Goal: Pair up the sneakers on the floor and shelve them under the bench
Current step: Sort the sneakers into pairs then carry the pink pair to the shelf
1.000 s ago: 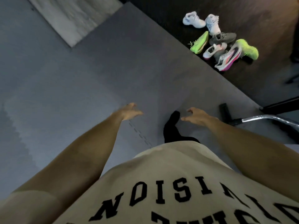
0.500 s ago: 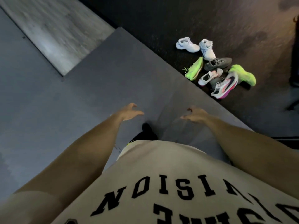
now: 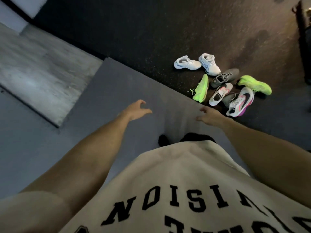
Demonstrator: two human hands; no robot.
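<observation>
Several sneakers lie jumbled on the dark speckled floor ahead and to the right. Two white ones sit farthest. Closer are a neon green one on its side, a grey one, a second neon green one, a white-and-pink one and a white, black and pink one. My left hand hovers over the grey mat with fingers apart, holding nothing. My right hand is empty too, fingers spread, just short of the nearest sneakers. No bench is in view.
I stand on a grey mat whose edge runs diagonally beside the sneakers. A pale concrete slab lies at the left. A dark upright object stands at the right edge. My black-socked feet show below my hands.
The view has moved forward: the sneakers now lie closer and lower in the frame. The metal frame at the right has left the view. Both hands stay empty and held out.
</observation>
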